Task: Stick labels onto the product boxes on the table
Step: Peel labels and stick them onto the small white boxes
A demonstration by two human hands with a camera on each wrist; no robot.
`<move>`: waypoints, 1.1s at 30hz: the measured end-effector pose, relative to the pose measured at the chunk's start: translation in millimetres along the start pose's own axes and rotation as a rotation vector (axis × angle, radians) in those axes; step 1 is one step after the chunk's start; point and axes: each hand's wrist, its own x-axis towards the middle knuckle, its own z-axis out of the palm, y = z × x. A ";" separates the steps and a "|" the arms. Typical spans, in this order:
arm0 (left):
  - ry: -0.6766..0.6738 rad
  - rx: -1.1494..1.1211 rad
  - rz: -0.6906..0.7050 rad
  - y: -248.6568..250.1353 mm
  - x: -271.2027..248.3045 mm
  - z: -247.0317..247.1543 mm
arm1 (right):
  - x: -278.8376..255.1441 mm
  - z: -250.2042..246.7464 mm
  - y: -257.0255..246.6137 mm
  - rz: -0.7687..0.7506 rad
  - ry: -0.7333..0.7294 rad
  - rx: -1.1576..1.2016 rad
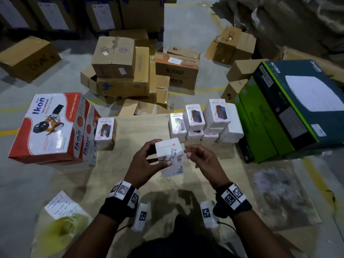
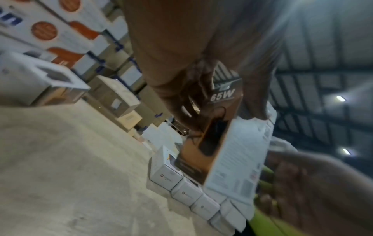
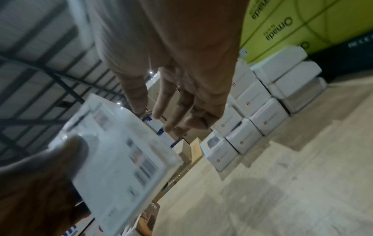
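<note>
My left hand (image 1: 149, 161) grips a small white product box (image 1: 168, 151) above the wooden table (image 1: 115, 174), thumb on the near side and fingers on the far side. The box face turned toward me carries barcodes and print (image 1: 175, 168). In the left wrist view the same box (image 2: 232, 159) shows a dark "65W" side. My right hand (image 1: 197, 157) hovers just right of the box with relaxed fingers and holds nothing; the right wrist view shows its fingers (image 3: 177, 111) straight beside the box (image 3: 121, 151). A stack of matching white boxes (image 1: 204, 121) stands at the table's back right.
One more white box (image 1: 105, 131) stands at the back left beside red and white Ikon cartons (image 1: 52, 127). Green and dark cartons (image 1: 270, 118) crowd the right edge. A written sheet on a yellowish bag (image 1: 61, 205) lies at the lower left. Brown cartons (image 1: 115, 58) cover the floor beyond.
</note>
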 end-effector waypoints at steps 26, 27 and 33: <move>0.244 0.794 0.296 24.6 -58.3 70.2 | -37.1 -51.9 -5.8 -0.287 0.032 -0.201; 0.247 0.804 0.290 25.7 -59.5 75.6 | -36.7 -56.7 -4.2 -0.257 0.018 -0.159; 0.308 0.834 0.253 25.7 -66.8 104.7 | -38.3 -79.1 -1.6 -0.230 -0.024 -0.209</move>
